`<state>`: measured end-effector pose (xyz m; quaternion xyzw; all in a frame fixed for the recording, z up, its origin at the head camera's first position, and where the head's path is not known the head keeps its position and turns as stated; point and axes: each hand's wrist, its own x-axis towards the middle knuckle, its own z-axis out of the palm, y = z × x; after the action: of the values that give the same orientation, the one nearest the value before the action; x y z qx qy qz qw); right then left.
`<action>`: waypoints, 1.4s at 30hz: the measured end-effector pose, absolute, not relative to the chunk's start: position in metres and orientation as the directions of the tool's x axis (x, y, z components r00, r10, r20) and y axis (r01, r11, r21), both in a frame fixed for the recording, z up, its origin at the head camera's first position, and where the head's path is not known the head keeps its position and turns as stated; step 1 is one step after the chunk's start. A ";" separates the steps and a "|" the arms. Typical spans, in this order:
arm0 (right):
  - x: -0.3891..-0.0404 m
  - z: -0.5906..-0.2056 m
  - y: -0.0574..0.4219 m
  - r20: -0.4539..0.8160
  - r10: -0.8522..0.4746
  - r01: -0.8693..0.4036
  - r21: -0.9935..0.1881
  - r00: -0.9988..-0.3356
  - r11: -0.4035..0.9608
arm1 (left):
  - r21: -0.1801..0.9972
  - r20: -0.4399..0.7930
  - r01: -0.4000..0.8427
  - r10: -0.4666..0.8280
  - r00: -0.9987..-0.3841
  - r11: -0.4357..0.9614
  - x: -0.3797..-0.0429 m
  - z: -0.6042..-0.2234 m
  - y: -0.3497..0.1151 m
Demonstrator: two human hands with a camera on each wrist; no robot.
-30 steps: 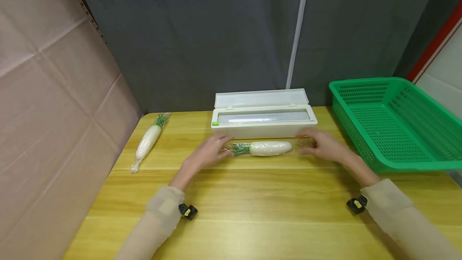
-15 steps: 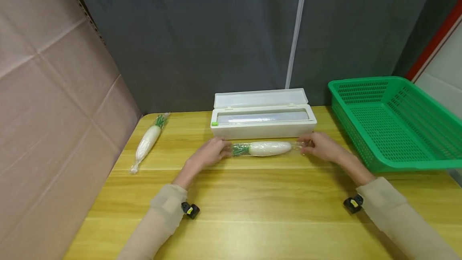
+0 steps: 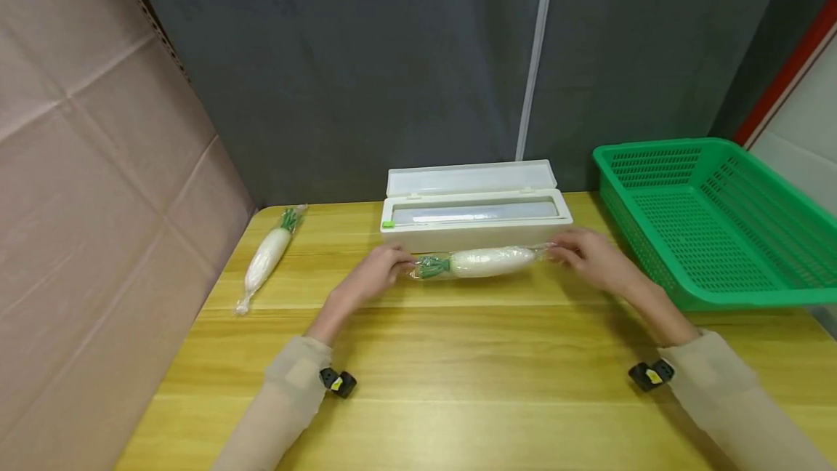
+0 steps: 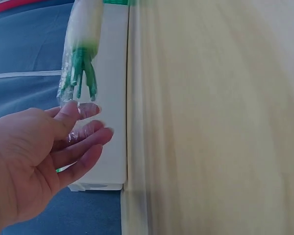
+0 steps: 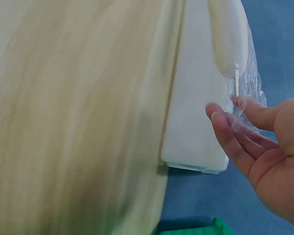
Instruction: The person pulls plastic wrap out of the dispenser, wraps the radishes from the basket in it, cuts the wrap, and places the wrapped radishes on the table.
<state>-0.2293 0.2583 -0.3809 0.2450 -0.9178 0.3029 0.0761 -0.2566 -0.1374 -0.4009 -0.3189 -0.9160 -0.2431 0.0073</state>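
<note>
A white radish (image 3: 492,262) with green stems, wrapped in clear plastic film, hangs between both hands close over the table. My left hand (image 3: 374,272) pinches the film end beyond the stems (image 4: 83,73), thumb against forefinger. At the other end my right hand (image 3: 598,260) pinches the loose film (image 5: 245,110) past the root's tip. Right behind the radish stands a white cling film dispenser (image 3: 477,238), its lid (image 3: 472,179) raised and a film roll visible inside.
Another wrapped radish (image 3: 269,256), its lower film end twisted, lies at the table's left. A green plastic basket (image 3: 693,296) stands at the right. A dark curtain (image 3: 366,78) hangs behind the wooden table (image 3: 458,369).
Both hands have taken hold of the film ends. The wrapped radish has risen from the table, its right end tilting slightly higher. The other radish, dispenser and basket stay put.
</note>
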 end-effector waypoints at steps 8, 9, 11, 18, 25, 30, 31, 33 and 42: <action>-0.216 -0.361 0.256 0.345 -0.350 -0.491 -0.625 -0.871 0.607 | 0.657 0.150 0.507 0.563 -0.813 0.558 -0.254 -0.394 -0.144; -0.215 -0.359 0.257 0.361 -0.343 -0.498 -0.634 -0.867 0.592 | 0.674 0.156 0.503 0.562 -0.813 0.541 -0.254 -0.394 -0.144; -0.213 -0.355 0.258 0.395 -0.329 -0.514 -0.643 -0.858 0.568 | 0.696 0.174 0.500 0.555 -0.813 0.515 -0.253 -0.393 -0.146; -0.207 -0.344 0.259 0.501 -0.303 -0.578 -0.600 -0.811 0.554 | 0.727 0.247 0.523 0.541 -0.804 0.446 -0.245 -0.385 -0.150; -0.208 -0.337 0.250 0.687 -0.214 -0.650 -0.471 -0.694 0.596 | 0.608 0.461 0.654 0.470 -0.753 0.451 -0.239 -0.375 -0.146; -0.207 -0.336 0.246 0.712 -0.140 -0.615 -0.470 -0.688 0.633 | 0.554 0.526 0.688 0.443 -0.726 0.470 -0.235 -0.371 -0.144; -0.206 -0.336 0.245 0.709 -0.132 -0.606 -0.473 -0.692 0.640 | 0.548 0.531 0.689 0.439 -0.725 0.475 -0.234 -0.371 -0.145; -0.206 -0.336 0.245 0.705 -0.123 -0.597 -0.479 -0.699 0.643 | 0.544 0.537 0.688 0.431 -0.725 0.479 -0.233 -0.372 -0.145; -0.203 -0.334 0.245 0.666 -0.068 -0.570 -0.576 -0.743 0.585 | 0.558 0.634 0.720 0.349 -0.691 0.412 -0.233 -0.367 -0.148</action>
<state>-0.2035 0.2451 -0.3341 0.1904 -0.8369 0.4135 0.3038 -0.2333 -0.1481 -0.3671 -0.3289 -0.8122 -0.4308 0.2157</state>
